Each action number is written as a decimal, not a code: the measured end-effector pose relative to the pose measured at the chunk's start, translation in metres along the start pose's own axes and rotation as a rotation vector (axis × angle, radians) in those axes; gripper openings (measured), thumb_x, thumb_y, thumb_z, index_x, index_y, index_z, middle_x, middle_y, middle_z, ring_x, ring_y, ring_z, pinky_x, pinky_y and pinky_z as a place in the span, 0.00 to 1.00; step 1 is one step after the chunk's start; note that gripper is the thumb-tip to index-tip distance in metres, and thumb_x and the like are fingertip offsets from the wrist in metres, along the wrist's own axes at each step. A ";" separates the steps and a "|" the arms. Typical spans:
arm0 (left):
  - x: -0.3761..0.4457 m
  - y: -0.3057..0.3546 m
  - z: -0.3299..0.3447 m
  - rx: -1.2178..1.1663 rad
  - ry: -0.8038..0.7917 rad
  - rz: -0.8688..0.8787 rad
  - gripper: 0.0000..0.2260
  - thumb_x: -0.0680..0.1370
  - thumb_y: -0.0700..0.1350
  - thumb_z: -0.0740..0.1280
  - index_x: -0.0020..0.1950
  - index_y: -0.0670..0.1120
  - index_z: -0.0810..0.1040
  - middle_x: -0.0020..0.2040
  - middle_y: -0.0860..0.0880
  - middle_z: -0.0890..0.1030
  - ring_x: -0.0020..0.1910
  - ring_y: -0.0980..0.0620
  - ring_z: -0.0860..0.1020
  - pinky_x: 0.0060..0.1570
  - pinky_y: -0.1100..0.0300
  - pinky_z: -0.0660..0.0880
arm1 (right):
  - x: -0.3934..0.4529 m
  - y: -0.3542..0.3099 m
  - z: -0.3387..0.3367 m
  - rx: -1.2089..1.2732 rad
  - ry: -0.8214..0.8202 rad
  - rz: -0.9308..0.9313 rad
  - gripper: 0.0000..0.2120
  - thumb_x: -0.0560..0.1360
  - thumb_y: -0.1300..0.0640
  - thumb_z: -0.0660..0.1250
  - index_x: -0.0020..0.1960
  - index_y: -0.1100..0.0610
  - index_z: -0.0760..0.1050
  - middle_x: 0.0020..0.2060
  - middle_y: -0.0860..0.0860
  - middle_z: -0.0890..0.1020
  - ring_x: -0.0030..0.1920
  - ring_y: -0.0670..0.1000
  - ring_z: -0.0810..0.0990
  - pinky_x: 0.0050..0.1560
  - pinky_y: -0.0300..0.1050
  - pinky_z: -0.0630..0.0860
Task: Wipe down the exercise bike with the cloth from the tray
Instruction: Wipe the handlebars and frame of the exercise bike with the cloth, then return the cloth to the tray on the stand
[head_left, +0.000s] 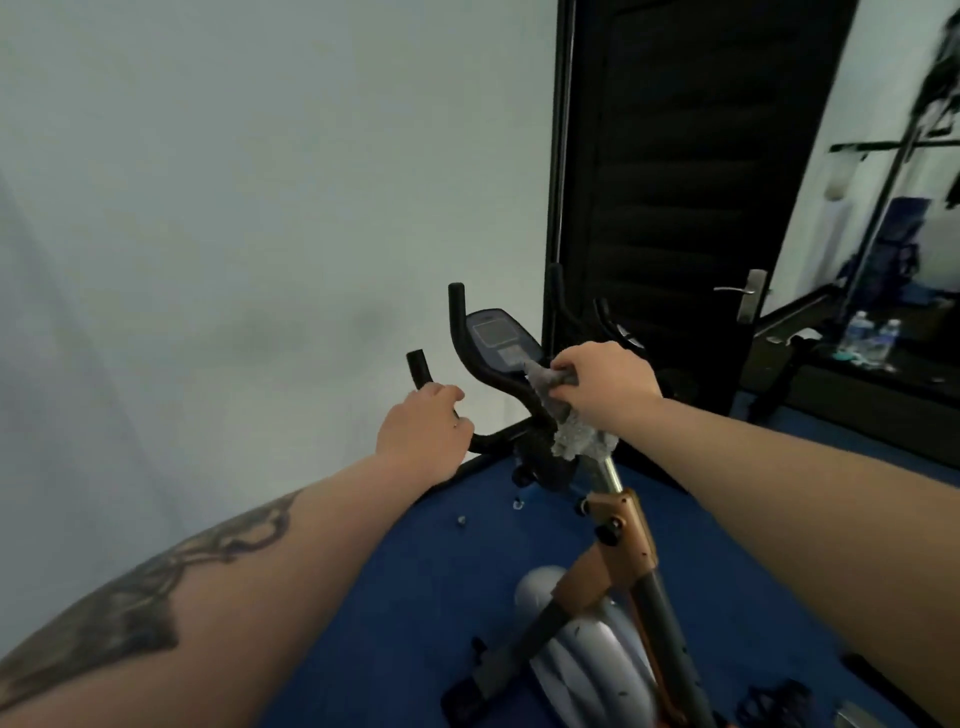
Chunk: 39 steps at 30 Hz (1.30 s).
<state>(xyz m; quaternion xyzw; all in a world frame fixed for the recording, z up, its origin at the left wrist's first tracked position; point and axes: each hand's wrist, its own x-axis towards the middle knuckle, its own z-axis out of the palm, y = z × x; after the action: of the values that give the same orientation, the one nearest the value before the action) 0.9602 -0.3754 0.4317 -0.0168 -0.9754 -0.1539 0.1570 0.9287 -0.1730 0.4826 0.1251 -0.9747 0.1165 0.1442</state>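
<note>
Here the exercise bike (602, 561) is stood on blue floor beside a white wall. Its left handlebar (418, 370) is gripped by the left hand (426, 431). A grey cloth (558, 410) is clutched in the right hand (608, 384) and pressed against the handlebar below the console (496, 338).

pale wall (234, 182), blue floor (415, 571), black door (675, 182) (metal handle).

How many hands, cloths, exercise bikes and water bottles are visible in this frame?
Hands: 2, left hand and right hand
Cloths: 1, grey cloth
Exercise bikes: 1, exercise bike
Water bottles: 2, water bottles at far right
Total: 6
</note>
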 end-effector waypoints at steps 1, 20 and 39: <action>-0.003 0.005 -0.003 0.004 -0.010 0.016 0.19 0.79 0.48 0.57 0.70 0.48 0.69 0.70 0.49 0.70 0.66 0.46 0.70 0.62 0.53 0.67 | -0.012 0.006 -0.005 -0.011 -0.001 0.019 0.12 0.74 0.50 0.68 0.58 0.48 0.78 0.51 0.51 0.82 0.52 0.56 0.80 0.45 0.48 0.76; -0.081 0.178 -0.008 0.073 -0.025 0.148 0.18 0.78 0.49 0.58 0.67 0.48 0.71 0.66 0.47 0.72 0.62 0.43 0.72 0.57 0.49 0.68 | -0.183 0.157 -0.111 -0.071 0.084 0.183 0.13 0.75 0.50 0.67 0.59 0.48 0.77 0.51 0.52 0.82 0.51 0.56 0.80 0.43 0.47 0.76; -0.199 0.556 0.079 0.011 -0.048 0.264 0.20 0.79 0.51 0.58 0.70 0.48 0.69 0.68 0.46 0.72 0.64 0.43 0.71 0.60 0.50 0.69 | -0.384 0.436 -0.225 -0.129 0.042 0.198 0.12 0.76 0.52 0.66 0.58 0.48 0.77 0.50 0.53 0.81 0.49 0.57 0.80 0.39 0.46 0.71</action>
<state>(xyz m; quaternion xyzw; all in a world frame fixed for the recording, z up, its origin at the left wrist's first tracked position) 1.1703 0.1815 0.4623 -0.1479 -0.9690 -0.1261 0.1527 1.2206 0.3778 0.4899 0.0163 -0.9845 0.0697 0.1602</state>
